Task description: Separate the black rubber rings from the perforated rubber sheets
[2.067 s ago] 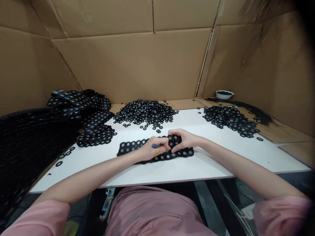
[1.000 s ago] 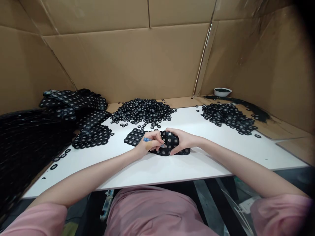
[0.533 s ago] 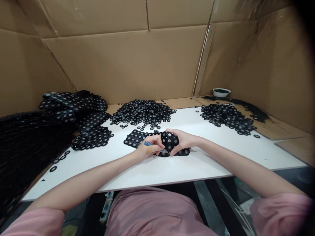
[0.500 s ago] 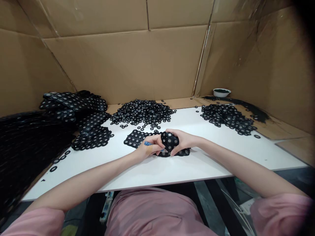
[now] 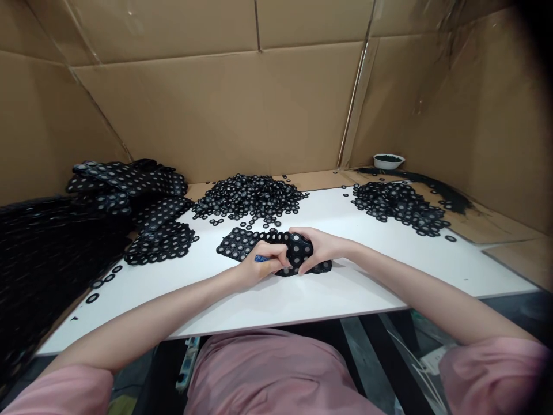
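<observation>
On the white board lies a sheet of linked black rings (image 5: 235,244), its right part bunched up between my hands. My right hand (image 5: 317,248) is closed on that bunched part, thumb in front and fingers behind. The fingers of my left hand (image 5: 266,264) are pinched around a small blue-patterned tool (image 5: 260,259), whose kind I cannot tell. Its tip is hidden at the moment. The left fingertips touch the folded rings beside my right thumb.
A large heap of loose black rings (image 5: 250,196) lies behind the sheet, with another heap (image 5: 397,207) to the right. Folded ring sheets (image 5: 159,242) pile up at left beside a dark mass (image 5: 47,276). A white bowl (image 5: 389,162) stands at the back right, before cardboard walls (image 5: 311,109).
My left hand has turned and curled slightly, so the tool's pale pointed tip no longer shows. The bunched part of the sheet is tilted a little differently. My right hand keeps its grip.
</observation>
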### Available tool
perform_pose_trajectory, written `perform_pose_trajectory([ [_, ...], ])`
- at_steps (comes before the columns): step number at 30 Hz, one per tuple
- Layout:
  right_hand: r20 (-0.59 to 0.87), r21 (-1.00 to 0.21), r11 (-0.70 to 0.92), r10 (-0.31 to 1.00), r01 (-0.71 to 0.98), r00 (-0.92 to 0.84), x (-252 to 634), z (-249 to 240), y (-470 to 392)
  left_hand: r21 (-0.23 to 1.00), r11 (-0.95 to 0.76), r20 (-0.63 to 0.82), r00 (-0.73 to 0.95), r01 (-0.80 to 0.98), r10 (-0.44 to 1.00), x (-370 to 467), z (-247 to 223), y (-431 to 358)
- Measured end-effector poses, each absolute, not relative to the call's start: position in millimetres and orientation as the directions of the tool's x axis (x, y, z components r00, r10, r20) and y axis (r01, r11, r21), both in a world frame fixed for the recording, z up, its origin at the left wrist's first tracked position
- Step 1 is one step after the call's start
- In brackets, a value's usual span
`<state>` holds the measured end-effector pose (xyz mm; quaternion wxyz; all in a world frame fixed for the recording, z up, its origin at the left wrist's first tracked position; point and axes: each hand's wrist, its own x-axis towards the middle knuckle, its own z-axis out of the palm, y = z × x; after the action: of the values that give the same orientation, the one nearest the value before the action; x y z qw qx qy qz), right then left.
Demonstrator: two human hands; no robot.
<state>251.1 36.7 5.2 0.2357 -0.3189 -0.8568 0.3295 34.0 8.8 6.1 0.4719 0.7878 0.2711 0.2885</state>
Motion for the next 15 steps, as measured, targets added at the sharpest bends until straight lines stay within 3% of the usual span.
perform_pose_trajectory([
  [8,0.186,-0.704,0.584,0.701,0.405,-0.689,252,5,37,0.912,-0.386,0.178,0.713,0.140,0.678,33,-2,14],
  [15,0.175,-0.705,0.572,0.712,0.418,-0.679,253,2,37,0.978,-0.202,0.123,0.657,0.046,0.744,36,-5,14],
])
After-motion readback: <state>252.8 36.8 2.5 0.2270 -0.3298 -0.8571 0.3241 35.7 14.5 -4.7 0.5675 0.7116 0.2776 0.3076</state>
